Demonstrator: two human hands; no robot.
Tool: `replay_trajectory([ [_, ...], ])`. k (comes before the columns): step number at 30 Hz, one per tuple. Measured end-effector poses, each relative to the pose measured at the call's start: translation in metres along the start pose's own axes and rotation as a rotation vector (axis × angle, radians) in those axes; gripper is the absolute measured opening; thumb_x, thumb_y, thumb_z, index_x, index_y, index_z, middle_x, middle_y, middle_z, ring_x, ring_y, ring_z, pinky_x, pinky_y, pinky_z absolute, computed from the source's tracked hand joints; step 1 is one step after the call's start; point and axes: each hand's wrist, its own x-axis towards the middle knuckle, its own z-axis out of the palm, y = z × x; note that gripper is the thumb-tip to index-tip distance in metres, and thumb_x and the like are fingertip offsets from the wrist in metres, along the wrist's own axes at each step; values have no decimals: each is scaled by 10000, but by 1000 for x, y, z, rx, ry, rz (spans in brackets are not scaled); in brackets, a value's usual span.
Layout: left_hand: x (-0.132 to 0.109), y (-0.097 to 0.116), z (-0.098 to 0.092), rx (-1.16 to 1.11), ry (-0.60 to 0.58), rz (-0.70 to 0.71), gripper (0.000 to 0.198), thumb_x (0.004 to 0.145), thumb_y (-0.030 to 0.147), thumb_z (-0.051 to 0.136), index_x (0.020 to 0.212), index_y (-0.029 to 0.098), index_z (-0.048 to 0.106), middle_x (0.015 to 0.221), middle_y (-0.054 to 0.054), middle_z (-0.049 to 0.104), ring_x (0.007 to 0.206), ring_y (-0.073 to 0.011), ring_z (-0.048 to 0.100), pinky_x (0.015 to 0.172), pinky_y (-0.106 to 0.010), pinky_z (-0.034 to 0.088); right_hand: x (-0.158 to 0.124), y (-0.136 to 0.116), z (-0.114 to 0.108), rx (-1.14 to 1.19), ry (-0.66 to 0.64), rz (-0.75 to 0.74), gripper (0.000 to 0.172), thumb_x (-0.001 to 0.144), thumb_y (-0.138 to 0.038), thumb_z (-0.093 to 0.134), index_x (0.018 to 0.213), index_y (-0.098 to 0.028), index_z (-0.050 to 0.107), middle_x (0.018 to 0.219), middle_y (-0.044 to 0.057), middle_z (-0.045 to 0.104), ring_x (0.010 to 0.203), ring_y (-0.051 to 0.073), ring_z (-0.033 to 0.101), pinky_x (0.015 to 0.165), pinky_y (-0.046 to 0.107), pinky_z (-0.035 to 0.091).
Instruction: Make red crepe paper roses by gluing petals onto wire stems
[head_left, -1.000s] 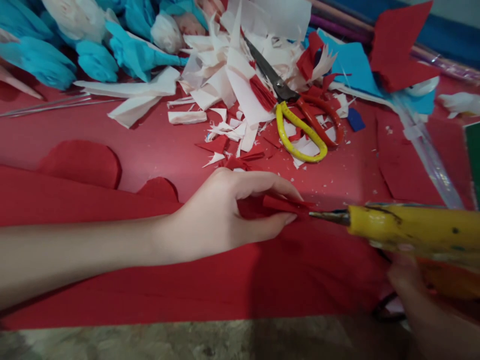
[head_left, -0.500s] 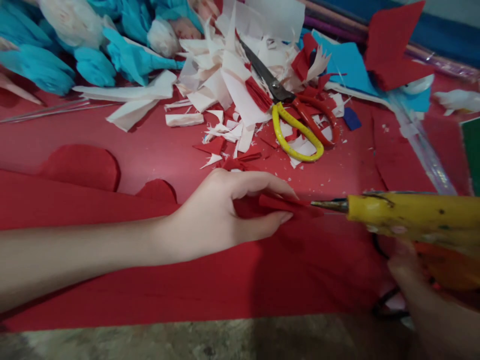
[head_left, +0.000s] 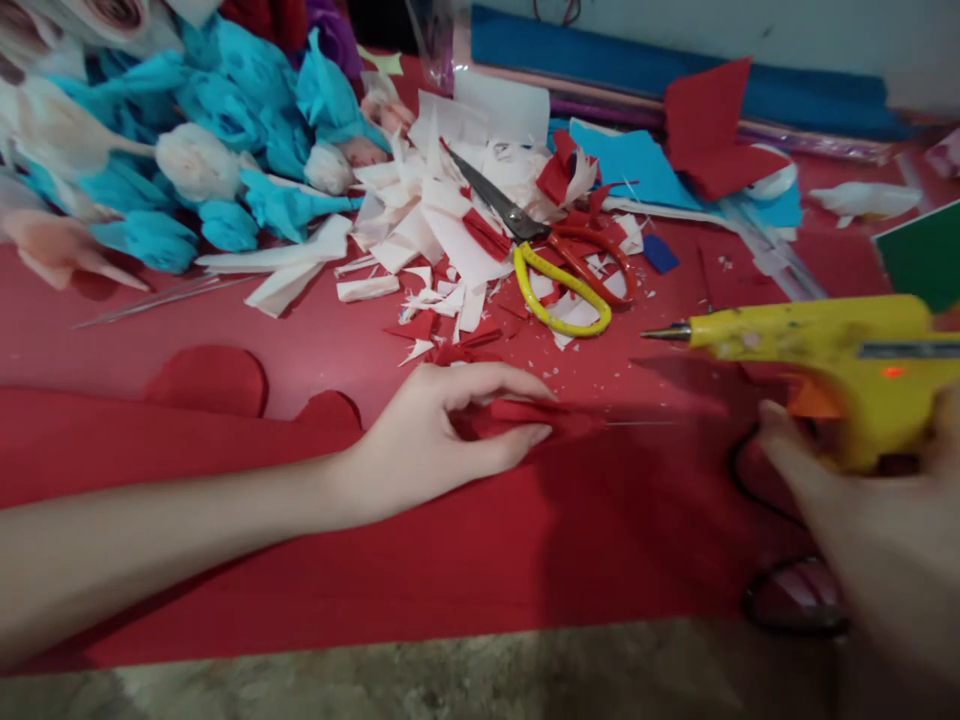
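Note:
My left hand (head_left: 457, 430) pinches a small rolled piece of red crepe paper (head_left: 521, 411) between thumb and fingers. A thin wire (head_left: 641, 423) sticks out of the roll to the right. At the right, my right hand (head_left: 877, 540), partly blurred, grips a yellow hot glue gun (head_left: 810, 328) by its handle. The gun's metal nozzle points left, apart from the red roll, and a small orange light glows on its side. Under my left forearm lies a large red sheet (head_left: 420, 570). Two rounded red cut pieces (head_left: 210, 382) lie just beyond it.
Scissors (head_left: 555, 260) with yellow and red handles lie on white and red paper scraps (head_left: 420, 230). Blue and pale paper flowers (head_left: 225, 110) are heaped at the back left. Folded red card (head_left: 709, 130) and blue sheets stand at the back right. A black cord (head_left: 739, 470) loops below the gun.
The glue gun has drawn back to the right and up, its nozzle leaving the red roll. My left hand still pinches the roll. The view has shifted, showing more of the table's back.

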Motion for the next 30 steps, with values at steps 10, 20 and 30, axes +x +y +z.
replay_trajectory([
  [10,0,3,-1,87,-15,6,168,755,240,603,898,160,640,863,-39,692,737,-125,636,623,-177,510,17,15,30,71,-322,100,315,733,-464,583,729,-153,530,733,85,554,682,190,516,546,288,383],
  [20,1,5,1,52,-33,-29,179,751,264,609,884,147,632,837,-50,693,703,-136,637,583,-198,513,8,-49,-28,520,-5,-569,294,798,-157,537,1089,-124,534,1029,94,583,1001,233,510,909,387,403],
  [30,1,6,0,-15,-65,-10,174,742,230,611,894,147,627,824,-43,699,664,-122,636,571,-196,517,17,-72,-19,707,-141,-725,192,827,-180,516,995,-96,553,852,59,600,787,188,532,746,349,428],
])
